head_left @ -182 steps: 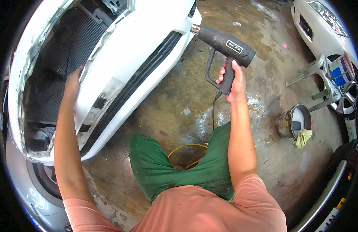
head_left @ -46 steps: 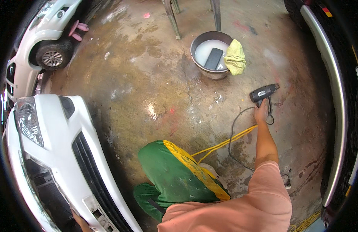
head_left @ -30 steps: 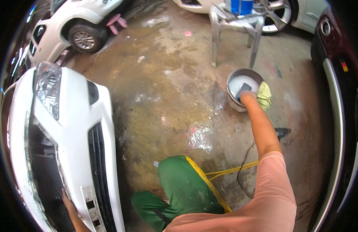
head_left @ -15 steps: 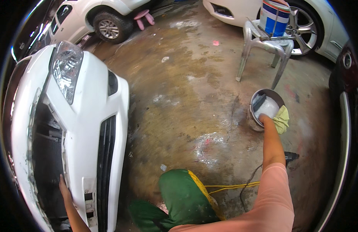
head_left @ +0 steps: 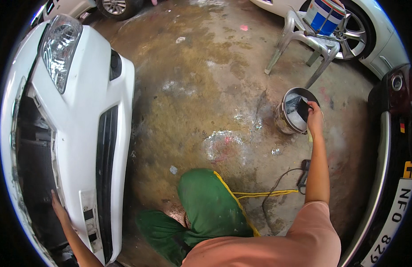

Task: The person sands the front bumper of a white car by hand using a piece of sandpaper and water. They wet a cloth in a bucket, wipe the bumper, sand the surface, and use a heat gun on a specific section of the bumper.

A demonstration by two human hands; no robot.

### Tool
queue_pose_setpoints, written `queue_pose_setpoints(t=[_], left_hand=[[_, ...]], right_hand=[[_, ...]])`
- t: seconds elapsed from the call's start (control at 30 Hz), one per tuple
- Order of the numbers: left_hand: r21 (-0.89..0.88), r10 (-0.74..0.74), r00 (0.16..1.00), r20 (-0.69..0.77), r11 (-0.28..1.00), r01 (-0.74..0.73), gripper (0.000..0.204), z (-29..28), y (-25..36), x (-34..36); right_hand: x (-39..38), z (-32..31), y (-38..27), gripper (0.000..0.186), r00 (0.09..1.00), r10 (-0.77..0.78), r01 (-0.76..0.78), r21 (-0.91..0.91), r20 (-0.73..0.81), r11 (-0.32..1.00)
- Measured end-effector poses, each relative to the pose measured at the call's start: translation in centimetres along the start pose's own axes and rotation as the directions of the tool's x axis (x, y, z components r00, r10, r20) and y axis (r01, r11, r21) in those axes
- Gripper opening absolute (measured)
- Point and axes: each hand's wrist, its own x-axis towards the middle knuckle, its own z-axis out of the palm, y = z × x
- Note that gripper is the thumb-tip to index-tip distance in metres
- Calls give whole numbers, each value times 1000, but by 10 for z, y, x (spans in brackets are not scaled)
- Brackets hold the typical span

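My right hand is at the rim of a round bucket, closed on a flat black piece that looks like sandpaper. Whitish water fills the bucket, and a dark grey block sits in it beside the black piece. A strip of pale yellow cloth shows beside my wrist, mostly hidden. My left hand lies with fingers stretched along the inner edge of the opening in a white car front bumper.
A grey stool carrying a blue and white paint can stands beyond the bucket. A dark power tool with a cord and a yellow hose lie on the wet floor. A dark car borders the right side.
My right hand has come up out of the water with the black piece in its fingers. The view has shifted, while my left hand stays at the bumper opening.
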Motion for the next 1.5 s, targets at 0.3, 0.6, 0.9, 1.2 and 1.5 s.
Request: queue_pose_setpoints(t=[0.3,0.6,0.9,1.2,1.5], left_hand=[[-141,-81,953,293,982,127,77,7,30,-37],[91,-177,951,254,983,158,73,-2,30,-34],[35,-200,951,237,980,198,76,0,63,-61],[76,-189,980,63,980,184,81,5,54,-50],[44,-52,992,114,998,47,80,30,55,-35]], right_hand=[[-34,75,-107,44,974,-26,-52,336,223,941],[-142,282,-183,52,728,279,-680,604,627,416],[-92,255,-287,62,748,109,-660,715,655,230],[9,28,-339,40,950,-206,-199,963,235,181],[-193,322,-154,35,803,-154,-85,366,575,927]])
